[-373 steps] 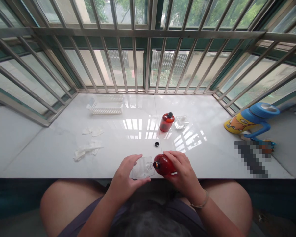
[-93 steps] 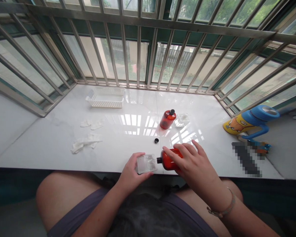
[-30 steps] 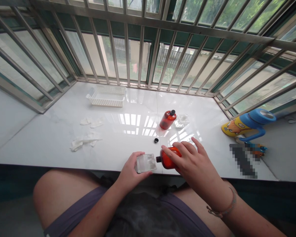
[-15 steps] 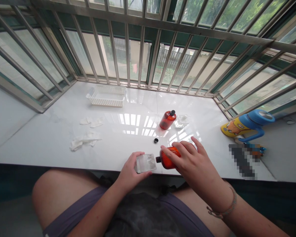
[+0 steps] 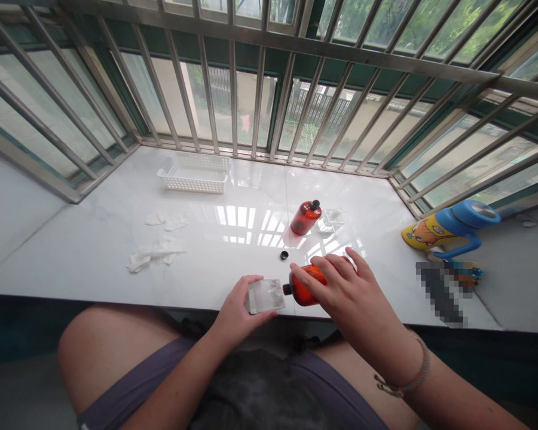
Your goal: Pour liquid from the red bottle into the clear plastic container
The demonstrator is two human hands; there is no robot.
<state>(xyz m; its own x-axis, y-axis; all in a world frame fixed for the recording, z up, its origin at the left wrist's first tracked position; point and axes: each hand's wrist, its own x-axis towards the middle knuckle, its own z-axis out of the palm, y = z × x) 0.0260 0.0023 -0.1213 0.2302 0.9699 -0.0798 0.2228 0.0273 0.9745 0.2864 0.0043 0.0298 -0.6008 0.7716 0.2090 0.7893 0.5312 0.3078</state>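
My right hand (image 5: 338, 286) grips an uncapped red bottle (image 5: 301, 288), tipped on its side with its dark neck pointing left. The neck meets a small clear square container (image 5: 264, 296) that my left hand (image 5: 237, 316) holds at the near edge of the white sill (image 5: 94, 263). A small black cap (image 5: 284, 255) lies on the sill just beyond the hands. Farther back, a second red bottle (image 5: 304, 217) with a black cap stands upright beside another clear container (image 5: 330, 220).
A white slatted basket (image 5: 194, 177) sits at the back left. Crumpled white wipes (image 5: 155, 255) lie left of centre. A blue and yellow jug (image 5: 451, 227) lies at the right edge. Metal window bars (image 5: 255, 101) close off the far side.
Over the last second the hands, the red bottle and the clear container have barely shifted. Compared with twelve seconds ago, my right hand lies flatter over the bottle, fingers spread.
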